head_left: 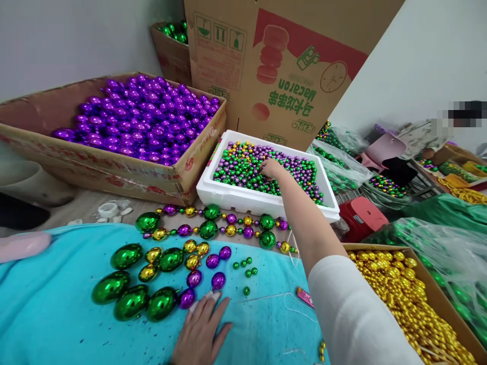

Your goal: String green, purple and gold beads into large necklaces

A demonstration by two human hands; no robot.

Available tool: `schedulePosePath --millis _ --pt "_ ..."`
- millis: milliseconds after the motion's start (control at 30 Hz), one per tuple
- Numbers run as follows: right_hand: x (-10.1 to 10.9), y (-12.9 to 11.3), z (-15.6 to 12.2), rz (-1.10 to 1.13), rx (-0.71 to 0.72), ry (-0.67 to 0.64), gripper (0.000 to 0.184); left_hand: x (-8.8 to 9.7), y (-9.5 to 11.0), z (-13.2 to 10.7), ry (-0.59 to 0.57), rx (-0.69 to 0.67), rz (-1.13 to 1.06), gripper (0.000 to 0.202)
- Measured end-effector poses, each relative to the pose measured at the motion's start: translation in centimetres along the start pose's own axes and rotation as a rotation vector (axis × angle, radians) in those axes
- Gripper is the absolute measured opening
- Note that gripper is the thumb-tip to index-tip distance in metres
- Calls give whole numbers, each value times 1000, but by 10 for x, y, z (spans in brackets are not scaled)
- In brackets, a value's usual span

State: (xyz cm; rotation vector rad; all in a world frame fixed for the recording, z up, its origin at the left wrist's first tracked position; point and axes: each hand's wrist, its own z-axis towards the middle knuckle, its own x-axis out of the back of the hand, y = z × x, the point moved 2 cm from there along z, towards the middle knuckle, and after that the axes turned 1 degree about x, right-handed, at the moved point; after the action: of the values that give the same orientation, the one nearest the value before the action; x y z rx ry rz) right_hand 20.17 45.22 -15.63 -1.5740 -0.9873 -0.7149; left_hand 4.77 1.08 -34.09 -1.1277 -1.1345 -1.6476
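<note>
My left hand [203, 329] lies flat with fingers apart on a turquoise cloth [266, 324]. Something white, perhaps tape or tissue, is at its fingertips [207, 299]. Just beyond are shiny purple balls [218, 280], gold balls [148, 272] and large green balls [131, 302]. Several small green beads [246, 291] lie to the right. My right hand [271, 169] reaches into a white foam box [243, 200] of small green, purple and gold beads [243, 170]. Its fingers are curled down among the beads; whatever they pinch is hidden.
A strung bead garland [208, 229] runs between cloth and foam box. Left stands a carton [163, 182] of purple balls; behind rises a tall carton [228, 66]. At right are a box of gold beads [395, 294], a red stool [361, 218] and bagged green beads [449, 268].
</note>
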Motion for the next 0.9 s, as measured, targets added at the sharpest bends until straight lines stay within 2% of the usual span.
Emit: schedulePosePath --millis 133,300,400,533,667,767,833,900 --pt "-7 -2 1 -24 5 12 26 -1 1 0 25 9 -22 42" --pt "-10 -2 -1 63 -31 24 20 -3 2 -1 77 15 -2 41" --pt "-7 1 -4 214 -46 -21 16 -2 2 0 61 14 -1 40" --pt "3 16 -17 535 6 -107 16 2 1 2 16 1 -21 41" --pt "17 29 -39 807 88 -156 13 1 1 2 26 15 -34 39" --pt "24 29 -64 1009 149 -202 12 -1 1 4 49 18 -47 39" --pt "24 26 -88 1163 198 -305 13 1 1 6 38 14 -65 38" --pt "18 26 -116 1221 243 -426 15 9 4 9 2 6 -86 38"
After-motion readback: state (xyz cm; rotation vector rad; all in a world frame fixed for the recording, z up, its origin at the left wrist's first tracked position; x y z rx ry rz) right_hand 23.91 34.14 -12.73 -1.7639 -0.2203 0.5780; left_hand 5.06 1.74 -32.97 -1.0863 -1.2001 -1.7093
